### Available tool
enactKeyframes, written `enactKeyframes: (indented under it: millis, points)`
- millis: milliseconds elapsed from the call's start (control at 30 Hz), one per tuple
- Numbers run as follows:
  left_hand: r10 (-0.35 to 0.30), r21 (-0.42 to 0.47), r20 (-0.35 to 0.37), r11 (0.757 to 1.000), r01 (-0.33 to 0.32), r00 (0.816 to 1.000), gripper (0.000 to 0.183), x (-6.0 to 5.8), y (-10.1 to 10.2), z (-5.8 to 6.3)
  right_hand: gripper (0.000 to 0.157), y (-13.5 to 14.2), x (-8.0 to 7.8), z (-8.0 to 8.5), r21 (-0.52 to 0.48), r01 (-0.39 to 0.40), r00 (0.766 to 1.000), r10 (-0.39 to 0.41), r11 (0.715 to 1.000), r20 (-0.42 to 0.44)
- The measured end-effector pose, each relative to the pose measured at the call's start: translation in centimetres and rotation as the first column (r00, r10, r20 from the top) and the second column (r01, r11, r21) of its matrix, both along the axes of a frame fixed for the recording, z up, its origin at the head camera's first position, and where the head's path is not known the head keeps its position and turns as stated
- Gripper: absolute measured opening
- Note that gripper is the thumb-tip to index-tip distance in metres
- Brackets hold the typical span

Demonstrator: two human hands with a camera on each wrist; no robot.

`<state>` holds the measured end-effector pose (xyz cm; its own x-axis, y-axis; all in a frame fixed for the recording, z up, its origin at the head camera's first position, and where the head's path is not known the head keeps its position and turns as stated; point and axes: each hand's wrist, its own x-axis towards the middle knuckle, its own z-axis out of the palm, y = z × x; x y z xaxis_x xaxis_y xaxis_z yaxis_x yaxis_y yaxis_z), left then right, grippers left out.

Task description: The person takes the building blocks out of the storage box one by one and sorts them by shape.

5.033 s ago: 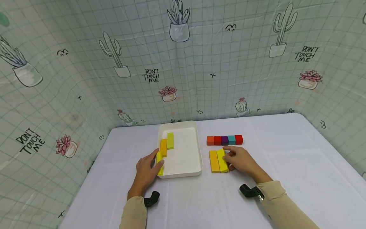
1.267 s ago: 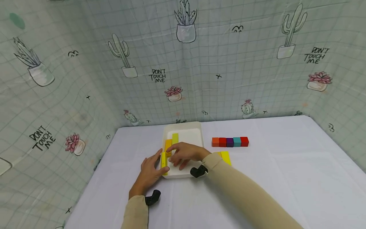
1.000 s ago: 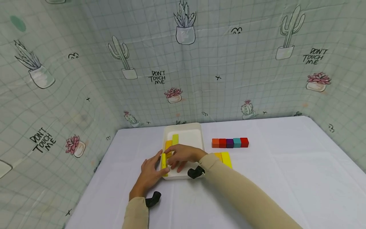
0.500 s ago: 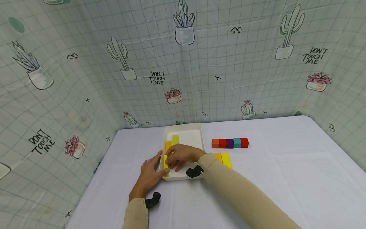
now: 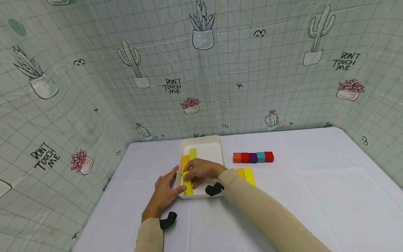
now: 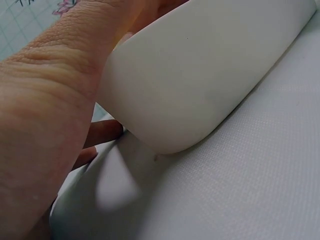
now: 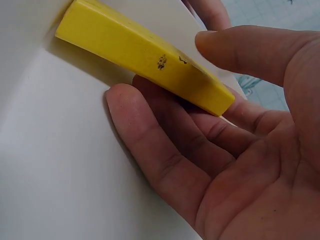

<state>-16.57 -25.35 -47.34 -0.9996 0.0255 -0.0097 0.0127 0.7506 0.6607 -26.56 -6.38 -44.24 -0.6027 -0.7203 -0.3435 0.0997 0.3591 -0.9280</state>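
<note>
A yellow block (image 5: 188, 189) lies in the near left part of the white tray (image 5: 207, 145), broad face up. My right hand (image 5: 204, 169) reaches across the tray and holds this block near its far end. In the right wrist view the yellow block (image 7: 145, 55), scuffed with dark marks, lies between thumb and fingers. My left hand (image 5: 165, 189) holds the tray's near left corner, thumb over the rim and fingers along the outer side. Farther up the tray sit an orange-yellow block (image 5: 185, 161) and a lime block (image 5: 192, 153).
Right of the tray, an orange-yellow block (image 5: 240, 172) and a yellow block (image 5: 249, 175) lie side by side, partly behind my right sleeve (image 5: 264, 206). Beyond them runs a row of small cubes (image 5: 253, 158) in orange, red, purple and teal. A patterned cloth (image 5: 233, 101) stands behind the table.
The right hand has come from the table blocks into the tray. Over the last half second the near yellow block has turned from narrow side to broad face up. The left hand stays.
</note>
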Motion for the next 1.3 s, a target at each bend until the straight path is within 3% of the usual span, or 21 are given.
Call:
enactKeyframes:
  millis: [467, 667, 900, 1300]
  points:
    - [0.02, 0.01, 0.002, 1.0, -0.02, 1.0, 0.093, 0.3, 0.2, -0.1, 0.032, 0.8, -0.4, -0.3, -0.003, 0.004, 1.0, -0.004, 1.0, -0.018]
    - [0.011, 0.004, -0.019, 1.0, -0.011, 1.0, 0.09, 0.2, 0.2, -0.1, 0.034, 1.9, -0.9, 0.1, -0.023, 0.064, 0.997, -0.064, 0.998, -0.03]
    - [0.019, -0.016, 0.011, 1.0, -0.019, 1.0, 0.087, 0.2, 0.3, 0.0, 0.037, 3.4, -1.1, 1.0, -0.077, 0.131, 0.99, -0.134, 0.988, -0.03]
    - [0.023, -0.017, 0.011, 1.0, -0.023, 1.0, 0.087, 0.3, 0.6, 0.3, 0.035, 6.2, -0.8, 1.8, -0.081, 0.283, 0.958, -0.286, 0.956, -0.032]
